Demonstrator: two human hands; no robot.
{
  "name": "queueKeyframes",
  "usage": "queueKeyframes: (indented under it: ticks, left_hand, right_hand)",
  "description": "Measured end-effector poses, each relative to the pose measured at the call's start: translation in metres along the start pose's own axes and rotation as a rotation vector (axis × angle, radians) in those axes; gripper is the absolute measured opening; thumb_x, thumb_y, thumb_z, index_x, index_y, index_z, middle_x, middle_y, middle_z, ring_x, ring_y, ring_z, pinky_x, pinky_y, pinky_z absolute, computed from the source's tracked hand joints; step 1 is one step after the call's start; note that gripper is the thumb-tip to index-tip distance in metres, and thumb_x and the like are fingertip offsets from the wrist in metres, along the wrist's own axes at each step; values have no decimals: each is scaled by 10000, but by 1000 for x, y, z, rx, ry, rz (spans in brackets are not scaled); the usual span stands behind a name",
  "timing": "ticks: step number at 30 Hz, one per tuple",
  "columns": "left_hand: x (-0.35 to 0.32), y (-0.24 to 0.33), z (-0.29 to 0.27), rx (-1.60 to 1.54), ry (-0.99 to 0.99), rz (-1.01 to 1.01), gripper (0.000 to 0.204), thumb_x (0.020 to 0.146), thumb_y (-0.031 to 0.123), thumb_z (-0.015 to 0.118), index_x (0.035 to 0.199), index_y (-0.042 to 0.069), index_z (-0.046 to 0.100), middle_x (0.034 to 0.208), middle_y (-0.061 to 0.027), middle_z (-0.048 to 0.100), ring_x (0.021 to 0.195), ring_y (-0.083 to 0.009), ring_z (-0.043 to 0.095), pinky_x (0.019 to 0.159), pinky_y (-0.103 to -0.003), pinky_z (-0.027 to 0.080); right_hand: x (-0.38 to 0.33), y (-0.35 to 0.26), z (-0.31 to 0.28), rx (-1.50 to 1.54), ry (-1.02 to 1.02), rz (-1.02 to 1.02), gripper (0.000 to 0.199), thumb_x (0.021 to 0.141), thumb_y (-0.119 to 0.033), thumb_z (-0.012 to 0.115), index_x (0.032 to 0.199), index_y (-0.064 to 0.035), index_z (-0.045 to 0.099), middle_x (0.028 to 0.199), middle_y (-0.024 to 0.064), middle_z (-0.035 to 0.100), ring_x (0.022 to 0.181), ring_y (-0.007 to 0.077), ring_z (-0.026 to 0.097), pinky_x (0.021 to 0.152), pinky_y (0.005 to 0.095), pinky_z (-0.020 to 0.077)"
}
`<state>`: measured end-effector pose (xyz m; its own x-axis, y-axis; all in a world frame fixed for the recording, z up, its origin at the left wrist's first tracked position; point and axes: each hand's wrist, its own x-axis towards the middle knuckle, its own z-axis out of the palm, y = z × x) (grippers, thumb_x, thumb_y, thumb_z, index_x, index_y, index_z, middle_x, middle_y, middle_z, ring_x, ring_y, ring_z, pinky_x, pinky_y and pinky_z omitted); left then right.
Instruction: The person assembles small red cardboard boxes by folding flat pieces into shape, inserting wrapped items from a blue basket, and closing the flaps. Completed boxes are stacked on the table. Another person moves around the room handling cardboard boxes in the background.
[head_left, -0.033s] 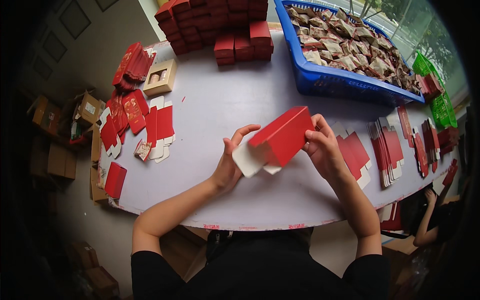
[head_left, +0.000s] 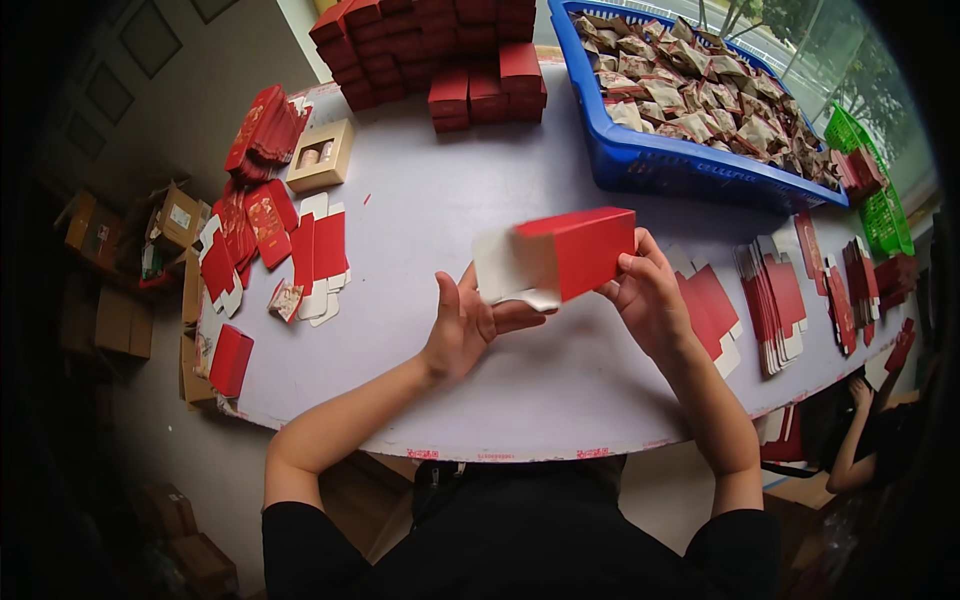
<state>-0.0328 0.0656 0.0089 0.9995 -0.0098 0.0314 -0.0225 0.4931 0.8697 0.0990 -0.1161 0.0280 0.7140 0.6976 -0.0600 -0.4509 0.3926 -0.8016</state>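
Note:
A red folding carton (head_left: 595, 255) is held above the table, its white-lined open end and loose flaps facing left. My right hand (head_left: 645, 290) grips its right end, thumb on the near side and fingers behind. Beneath the open end, my left hand (head_left: 465, 325) is spread with the thumb up and the fingers stretched toward the lower flap. Whether those fingertips touch the flap I cannot tell. Right of my right hand lie flat unfolded red-and-white cartons (head_left: 710, 310). A folded red box (head_left: 231, 360) stands at the table's left edge.
Stacked red boxes (head_left: 430, 50) stand at the back. A blue basket (head_left: 690, 175) of small wrapped packets sits back right, beside a green basket (head_left: 885, 215). Red sleeves, flat cartons and a tan window box (head_left: 325, 165) lie left. Another person's arm (head_left: 855, 440) shows at right.
The carton has turned so its open end faces me more and it lies more level. My left hand has come away from the flap and opened below it.

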Motion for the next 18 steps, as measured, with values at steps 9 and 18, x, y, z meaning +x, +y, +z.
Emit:
queueKeyframes:
  ticks: [9, 18]
  left_hand:
    - [2, -18, -7, 446, -220, 428, 860, 739, 371, 697, 1351, 46, 188, 1327, -183, 353, 1304, -328, 239, 1046, -485, 228]
    - [-11, -10, 11, 218, -131, -185, 646, 766, 161, 650, 1296, 54, 298, 1189, -104, 463, 1127, -195, 455, 934, -350, 398]
  right_hand:
    - [-13, 19, 24, -360, -395, 301, 543, 787, -81, 640, 1201, -95, 290, 1144, 163, 491, 1048, 218, 511, 860, 333, 449]
    - [20, -54, 2, -1254, 243, -1120, 166, 683, 85, 551, 810, -22, 558, 990, 133, 542, 926, 248, 523, 819, 308, 410]
